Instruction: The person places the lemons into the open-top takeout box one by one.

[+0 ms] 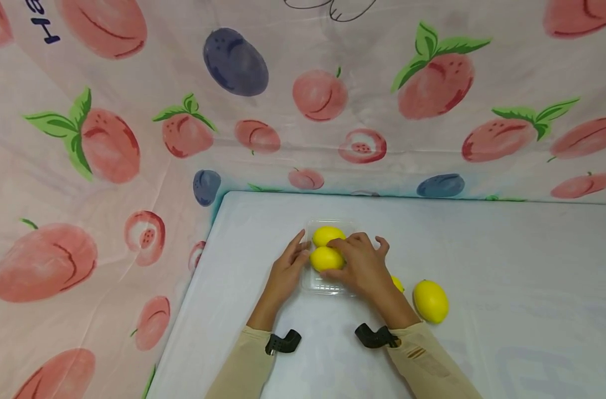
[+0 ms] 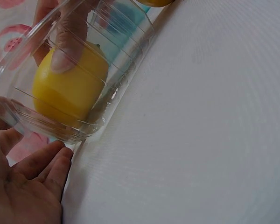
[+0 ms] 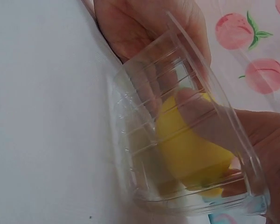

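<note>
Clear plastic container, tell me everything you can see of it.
The clear container looks like glossy plastic, with ribbed walls and rounded corners. It sits upright, open-topped, on the white table. Inside are a rear lemon and a near lemon; the right hand grips the latter. The left hand seems to touch the container's left side.

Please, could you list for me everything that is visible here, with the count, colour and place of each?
table: 1, white, below everything
cloth: count unclear, pale pink with printed fruit, behind the table and on its left
plastic box: 1, clear, on the table
lemons: 4, yellow, two in the plastic box, two to its right, one of these partly hidden
wrist devices: 2, black, one per wrist
sleeves: 2, beige, bottom
left hand: 1, at the plastic box's left side
right hand: 1, gripping one of the lemons
</note>
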`<action>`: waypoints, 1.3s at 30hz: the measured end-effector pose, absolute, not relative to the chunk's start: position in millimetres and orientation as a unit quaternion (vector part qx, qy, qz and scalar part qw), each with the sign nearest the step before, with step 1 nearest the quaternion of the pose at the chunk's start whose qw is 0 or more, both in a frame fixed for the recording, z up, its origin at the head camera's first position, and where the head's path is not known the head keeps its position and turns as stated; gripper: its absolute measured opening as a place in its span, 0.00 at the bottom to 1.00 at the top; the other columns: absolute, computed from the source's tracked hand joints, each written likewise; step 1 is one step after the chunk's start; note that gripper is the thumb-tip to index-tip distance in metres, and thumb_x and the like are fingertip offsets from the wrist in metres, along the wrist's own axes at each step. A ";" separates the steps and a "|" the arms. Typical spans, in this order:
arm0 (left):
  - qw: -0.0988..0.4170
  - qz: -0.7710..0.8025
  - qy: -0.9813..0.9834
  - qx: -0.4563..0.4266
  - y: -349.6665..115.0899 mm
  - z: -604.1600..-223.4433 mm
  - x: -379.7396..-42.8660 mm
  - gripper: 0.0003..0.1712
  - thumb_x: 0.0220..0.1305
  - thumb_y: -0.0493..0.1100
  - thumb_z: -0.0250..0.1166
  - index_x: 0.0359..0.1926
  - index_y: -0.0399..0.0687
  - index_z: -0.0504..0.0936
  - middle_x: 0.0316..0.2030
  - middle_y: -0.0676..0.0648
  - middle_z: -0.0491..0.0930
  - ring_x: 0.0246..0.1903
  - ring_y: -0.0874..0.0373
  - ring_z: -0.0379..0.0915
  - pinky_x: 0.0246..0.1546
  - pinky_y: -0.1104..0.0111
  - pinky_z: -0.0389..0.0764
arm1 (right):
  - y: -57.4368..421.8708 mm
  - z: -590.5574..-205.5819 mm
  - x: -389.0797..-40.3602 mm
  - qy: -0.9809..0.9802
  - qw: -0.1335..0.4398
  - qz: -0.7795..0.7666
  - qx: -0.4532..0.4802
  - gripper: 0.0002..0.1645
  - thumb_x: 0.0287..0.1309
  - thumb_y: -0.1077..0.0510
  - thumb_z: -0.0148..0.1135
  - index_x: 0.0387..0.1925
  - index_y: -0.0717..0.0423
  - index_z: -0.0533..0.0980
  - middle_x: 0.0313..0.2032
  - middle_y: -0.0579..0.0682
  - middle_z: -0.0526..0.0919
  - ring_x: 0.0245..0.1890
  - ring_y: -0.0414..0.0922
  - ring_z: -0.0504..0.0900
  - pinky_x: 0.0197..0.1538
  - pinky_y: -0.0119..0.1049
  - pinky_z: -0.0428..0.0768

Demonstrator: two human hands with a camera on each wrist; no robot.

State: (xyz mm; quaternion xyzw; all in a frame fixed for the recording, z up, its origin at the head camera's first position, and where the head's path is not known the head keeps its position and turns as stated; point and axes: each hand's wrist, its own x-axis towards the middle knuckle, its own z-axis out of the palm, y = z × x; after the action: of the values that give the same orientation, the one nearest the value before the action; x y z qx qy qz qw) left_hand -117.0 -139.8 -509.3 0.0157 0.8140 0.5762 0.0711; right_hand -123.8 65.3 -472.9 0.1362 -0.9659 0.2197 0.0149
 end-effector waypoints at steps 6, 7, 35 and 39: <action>0.068 0.575 0.815 0.019 -139.2 -509.2 -117.2 0.30 0.77 0.58 0.55 0.76 0.78 0.61 0.67 0.53 0.76 0.67 0.52 0.73 0.72 0.50 0.69 | 65.7 -472.8 -124.4 -0.965 0.016 0.218 0.146 0.41 0.42 0.29 0.79 0.56 0.42 0.82 0.48 0.47 0.89 0.59 0.52 0.72 0.65 0.73 0.51; 0.067 0.574 0.816 0.020 -139.2 -509.5 -117.5 0.30 0.77 0.58 0.55 0.76 0.78 0.61 0.67 0.53 0.76 0.67 0.52 0.73 0.72 0.50 0.69 | 65.8 -472.7 -124.5 -0.964 0.016 0.219 0.147 0.41 0.41 0.29 0.79 0.56 0.42 0.82 0.48 0.47 0.89 0.58 0.52 0.72 0.65 0.73 0.51; 0.065 0.581 0.811 0.014 -136.8 -509.8 -117.9 0.29 0.78 0.57 0.54 0.76 0.79 0.61 0.67 0.53 0.76 0.67 0.53 0.73 0.73 0.51 0.68 | 69.3 -472.1 -129.8 -0.958 -0.007 0.242 0.154 0.40 0.40 0.30 0.79 0.56 0.40 0.83 0.46 0.40 0.89 0.57 0.50 0.73 0.64 0.71 0.51; 0.065 0.580 0.812 0.013 -136.0 -508.5 -118.1 0.30 0.78 0.57 0.54 0.76 0.79 0.61 0.67 0.53 0.76 0.67 0.52 0.73 0.73 0.51 0.68 | 70.6 -472.6 -130.6 -0.956 -0.004 0.247 0.157 0.40 0.41 0.29 0.78 0.56 0.40 0.83 0.46 0.40 0.90 0.57 0.50 0.74 0.64 0.71 0.51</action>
State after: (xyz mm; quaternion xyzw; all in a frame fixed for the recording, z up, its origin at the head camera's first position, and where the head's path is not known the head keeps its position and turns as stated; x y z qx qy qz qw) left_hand -118.1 -136.0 -508.5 0.0132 0.8122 0.5796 0.0653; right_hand -130.6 70.6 -472.6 0.1567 -0.9563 0.2466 -0.0037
